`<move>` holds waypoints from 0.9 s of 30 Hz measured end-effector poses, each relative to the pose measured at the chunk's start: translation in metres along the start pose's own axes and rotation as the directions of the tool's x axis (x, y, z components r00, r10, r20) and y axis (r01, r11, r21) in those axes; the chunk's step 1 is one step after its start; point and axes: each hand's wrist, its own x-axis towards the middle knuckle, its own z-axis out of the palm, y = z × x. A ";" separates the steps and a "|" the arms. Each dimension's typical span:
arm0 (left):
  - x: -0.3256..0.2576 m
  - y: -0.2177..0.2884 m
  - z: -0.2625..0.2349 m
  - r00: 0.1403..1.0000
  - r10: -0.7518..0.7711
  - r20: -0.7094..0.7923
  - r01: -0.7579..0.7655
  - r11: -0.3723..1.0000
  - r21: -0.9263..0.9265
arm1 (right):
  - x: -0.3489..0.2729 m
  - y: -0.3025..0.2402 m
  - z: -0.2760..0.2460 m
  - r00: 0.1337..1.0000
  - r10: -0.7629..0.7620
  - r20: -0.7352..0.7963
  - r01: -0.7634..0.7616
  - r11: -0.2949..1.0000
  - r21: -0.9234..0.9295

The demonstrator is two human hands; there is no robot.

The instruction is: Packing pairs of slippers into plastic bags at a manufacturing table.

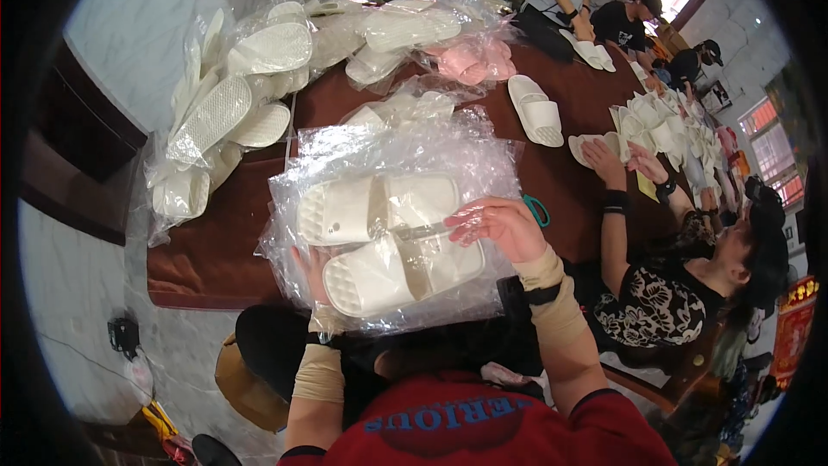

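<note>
In the middle of the frame a pair of white slippers (388,242) lies side by side inside a clear plastic bag (388,164), held up just above the brown surface (216,242). The left hand (315,280) is under the bag at its lower left, mostly hidden by the plastic, so I cannot tell how its grip is set; it looks to be bearing the weight from below. The right hand (500,226) sits at the bag's right side with its fingers closed, pinching the film near the slippers' heels. To do this well, I'd judge the pair should stay flat and lined up, soles together, with the loose plastic drawn snug at the open end and not bunched over the straps; the thin film looks slippery, so a firm pinch matters. At the upper left of the frame a heap of bagged slippers (233,103) rests on the surface, well apart from the hands. At right another person's hand (604,160) presses a loose slipper (535,110) further along.
</note>
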 end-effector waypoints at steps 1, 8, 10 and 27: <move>0.002 0.003 -0.002 0.997 0.020 -0.071 -0.022 0.999 -0.028 | 0.001 0.009 -0.008 0.998 0.048 0.038 -0.051 0.995 0.086; 0.006 0.002 -0.001 0.937 0.033 -0.348 -0.121 0.965 -0.234 | 0.008 0.062 -0.013 0.997 0.065 -0.043 -0.058 0.257 -0.965; 0.005 0.000 0.003 0.942 0.033 -0.334 -0.114 0.967 -0.226 | 0.009 0.063 -0.007 0.999 -0.030 -0.020 -0.013 0.216 -0.976; 0.004 0.006 -0.008 0.975 0.019 -0.223 -0.062 0.980 -0.187 | 0.031 0.121 -0.008 0.795 -0.458 -0.398 0.100 0.746 -0.658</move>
